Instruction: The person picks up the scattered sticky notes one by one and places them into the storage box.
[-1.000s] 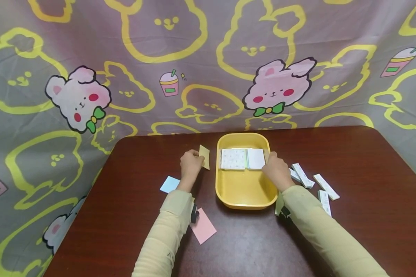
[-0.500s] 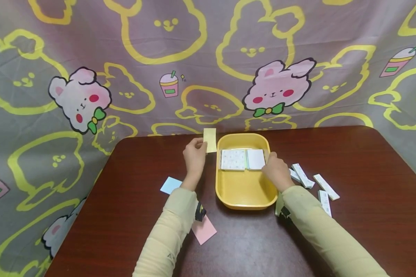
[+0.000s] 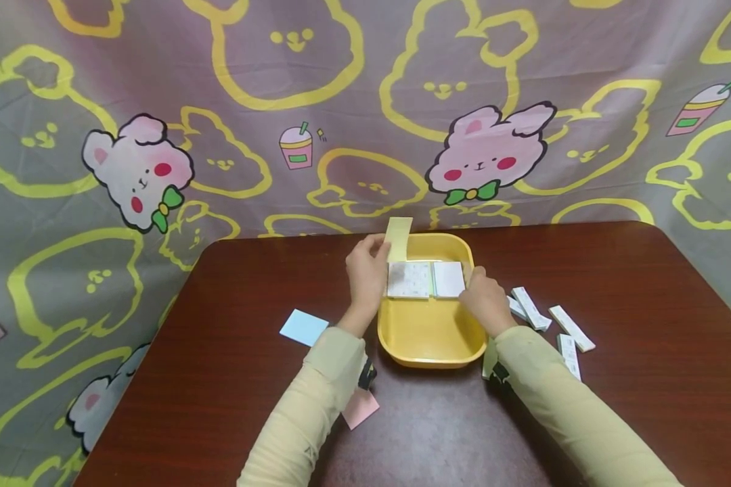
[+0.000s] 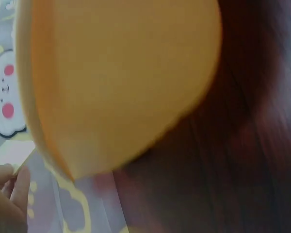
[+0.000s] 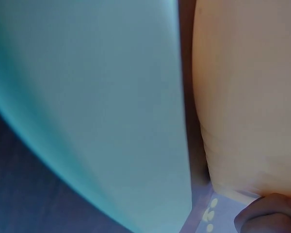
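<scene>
Left hand (image 3: 367, 277): thumb and fingers pinch one edge of the yellow note (image 3: 399, 239), held up over the far left corner of the tub (image 3: 432, 331). The note stands raised, its top edge seen against the curtain (image 3: 341, 81); whether it touches the rim cannot be told. Right hand (image 3: 487, 304): fingers curled over the tub's right rim, gripping it.

Tub contents: gridded pad (image 3: 409, 281) at left and white pad (image 3: 449, 279) at right, side by side in the far half, with the near half showing bare yellow floor.

Tabletop (image 3: 231, 406), left of tub: blue pad (image 3: 304, 327) beside the left forearm; nearer, pink pad (image 3: 361, 407), partly hidden by the left sleeve (image 3: 307, 412). Right of tub: white strips (image 3: 530, 309), some overlapping, others lying farther right. Right wrist view: large pale slab (image 5: 111, 111) close to the lens, blurred; identity uncertain.
</scene>
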Demonstrator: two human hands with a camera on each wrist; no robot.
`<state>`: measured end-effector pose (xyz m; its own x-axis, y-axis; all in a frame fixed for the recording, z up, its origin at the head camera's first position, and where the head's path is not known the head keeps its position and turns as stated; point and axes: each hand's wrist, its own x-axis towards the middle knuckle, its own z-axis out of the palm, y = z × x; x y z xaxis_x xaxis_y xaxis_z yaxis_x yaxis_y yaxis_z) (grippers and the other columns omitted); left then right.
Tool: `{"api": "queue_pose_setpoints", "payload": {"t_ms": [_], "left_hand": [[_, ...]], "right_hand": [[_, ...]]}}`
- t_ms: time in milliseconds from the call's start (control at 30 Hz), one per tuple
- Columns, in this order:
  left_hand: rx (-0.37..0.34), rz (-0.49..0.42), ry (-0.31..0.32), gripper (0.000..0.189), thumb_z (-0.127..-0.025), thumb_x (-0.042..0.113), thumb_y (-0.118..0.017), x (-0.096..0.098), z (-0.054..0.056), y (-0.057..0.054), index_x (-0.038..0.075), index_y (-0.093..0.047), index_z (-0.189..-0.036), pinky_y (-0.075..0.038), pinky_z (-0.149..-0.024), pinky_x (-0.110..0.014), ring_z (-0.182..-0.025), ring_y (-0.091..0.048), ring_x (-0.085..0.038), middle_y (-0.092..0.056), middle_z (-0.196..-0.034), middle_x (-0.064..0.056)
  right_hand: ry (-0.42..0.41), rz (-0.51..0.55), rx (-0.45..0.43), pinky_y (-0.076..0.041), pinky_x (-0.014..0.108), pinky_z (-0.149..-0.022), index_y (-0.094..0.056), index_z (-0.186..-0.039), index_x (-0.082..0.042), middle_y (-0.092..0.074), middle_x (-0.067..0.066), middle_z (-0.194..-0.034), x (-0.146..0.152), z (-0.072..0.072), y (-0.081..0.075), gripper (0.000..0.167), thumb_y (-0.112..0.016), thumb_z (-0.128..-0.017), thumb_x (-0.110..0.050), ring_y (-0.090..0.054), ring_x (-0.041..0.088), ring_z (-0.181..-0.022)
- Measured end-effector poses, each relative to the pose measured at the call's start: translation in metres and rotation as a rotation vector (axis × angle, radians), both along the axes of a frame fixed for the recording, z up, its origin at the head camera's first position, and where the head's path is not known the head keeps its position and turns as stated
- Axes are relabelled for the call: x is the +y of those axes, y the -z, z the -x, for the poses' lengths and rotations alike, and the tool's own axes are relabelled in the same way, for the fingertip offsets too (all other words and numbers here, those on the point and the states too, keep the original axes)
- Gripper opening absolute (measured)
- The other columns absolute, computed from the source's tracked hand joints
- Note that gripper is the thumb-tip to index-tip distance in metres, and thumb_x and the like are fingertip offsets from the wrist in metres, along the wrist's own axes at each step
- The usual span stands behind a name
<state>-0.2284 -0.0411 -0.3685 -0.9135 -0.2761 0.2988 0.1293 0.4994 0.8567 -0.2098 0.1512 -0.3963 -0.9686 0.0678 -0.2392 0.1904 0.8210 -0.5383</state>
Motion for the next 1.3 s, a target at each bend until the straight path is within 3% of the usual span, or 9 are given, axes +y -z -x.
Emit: {"api": "queue_pose_setpoints", "payload": {"t_ms": [333, 600, 800, 900, 1000, 1033, 1133, 1233, 1300], "left_hand": [[-0.259, -0.135, 0.105, 0.032, -0.083, 0.002, -0.055, 0.045, -0.007, -0.007, -0.002, -0.066, -0.112, -0.055, -0.076, -0.03, -0.096, -0.068, -0.028, -0.071, -0.106, -0.016], [-0.399, -0.131, 0.196, 0.035, -0.089, -0.003, -0.049, 0.065, -0.009, 0.007, -0.006, -0.06, -0.122, -0.056, -0.077, -0.027, -0.094, -0.07, -0.028, -0.067, -0.116, -0.02], [-0.471, -0.213, 0.236, 0.033, -0.088, -0.007, -0.05, 0.07, -0.008, 0.016, -0.01, -0.06, -0.119, -0.057, -0.071, -0.025, -0.09, -0.072, -0.031, -0.065, -0.116, -0.025], [-0.499, -0.249, 0.244, 0.033, -0.086, -0.009, -0.05, 0.072, -0.002, 0.024, -0.011, -0.061, -0.118, -0.058, -0.072, -0.028, -0.092, -0.071, -0.032, -0.067, -0.112, -0.025], [-0.501, -0.238, 0.256, 0.034, -0.086, -0.006, -0.054, 0.072, 0.008, 0.041, -0.006, -0.063, -0.118, -0.058, -0.068, -0.028, -0.083, -0.073, -0.028, -0.069, -0.11, -0.021], [-0.465, -0.228, 0.27, 0.032, -0.085, -0.003, -0.055, 0.072, 0.015, 0.054, -0.004, -0.065, -0.116, -0.057, -0.065, -0.025, -0.079, -0.073, -0.025, -0.071, -0.106, -0.019], [-0.462, -0.198, 0.295, 0.033, -0.084, 0.002, -0.061, 0.071, 0.02, 0.065, -0.001, -0.065, -0.117, -0.056, -0.064, -0.023, -0.073, -0.073, -0.02, -0.073, -0.105, -0.014], [-0.468, -0.131, 0.303, 0.033, -0.083, 0.007, -0.064, 0.071, 0.014, 0.057, -0.001, -0.066, -0.116, -0.056, -0.068, -0.024, -0.077, -0.071, -0.019, -0.073, -0.101, -0.013], [-0.495, -0.056, 0.299, 0.028, -0.086, 0.006, -0.06, 0.072, 0.005, 0.042, -0.003, -0.067, -0.111, -0.054, -0.072, -0.025, -0.081, -0.07, -0.02, -0.073, -0.099, -0.014]], "right_hand": [[0.011, -0.014, -0.007, -0.046, 0.045, -0.063, -0.039, -0.12, 0.01, -0.059, 0.034, -0.102, 0.0, 0.001, 0.001, 0.043, -0.048, -0.084, -0.012, -0.058, 0.038, -0.08], [0.013, -0.026, 0.011, -0.047, 0.046, -0.064, -0.04, -0.118, 0.011, -0.06, 0.034, -0.1, 0.0, 0.004, 0.005, 0.043, -0.049, -0.083, -0.012, -0.058, 0.037, -0.078], [0.023, -0.02, 0.033, -0.046, 0.045, -0.062, -0.042, -0.114, 0.01, -0.061, 0.034, -0.099, -0.001, 0.003, 0.005, 0.039, -0.051, -0.086, -0.016, -0.059, 0.037, -0.078], [0.027, -0.012, 0.039, -0.046, 0.044, -0.062, -0.042, -0.114, 0.01, -0.061, 0.034, -0.1, 0.0, 0.002, 0.005, 0.039, -0.052, -0.085, -0.016, -0.059, 0.037, -0.077], [0.026, -0.015, 0.039, -0.046, 0.046, -0.062, -0.042, -0.114, 0.01, -0.061, 0.034, -0.1, 0.0, 0.002, 0.004, 0.04, -0.053, -0.083, -0.013, -0.059, 0.038, -0.077], [0.026, -0.017, 0.04, -0.046, 0.046, -0.062, -0.042, -0.114, 0.009, -0.062, 0.034, -0.099, -0.001, 0.002, 0.004, 0.039, -0.052, -0.083, -0.013, -0.06, 0.038, -0.077], [0.028, -0.017, 0.039, -0.046, 0.046, -0.061, -0.042, -0.113, 0.009, -0.062, 0.034, -0.099, 0.0, 0.002, 0.004, 0.039, -0.051, -0.082, -0.012, -0.06, 0.038, -0.077], [0.028, -0.016, 0.039, -0.045, 0.045, -0.06, -0.042, -0.113, 0.009, -0.062, 0.033, -0.097, 0.0, 0.002, 0.004, 0.038, -0.051, -0.083, -0.012, -0.059, 0.037, -0.076], [0.026, -0.016, 0.04, -0.045, 0.045, -0.06, -0.042, -0.113, 0.009, -0.062, 0.033, -0.096, 0.0, 0.002, 0.004, 0.038, -0.051, -0.083, -0.012, -0.059, 0.037, -0.075]]}}
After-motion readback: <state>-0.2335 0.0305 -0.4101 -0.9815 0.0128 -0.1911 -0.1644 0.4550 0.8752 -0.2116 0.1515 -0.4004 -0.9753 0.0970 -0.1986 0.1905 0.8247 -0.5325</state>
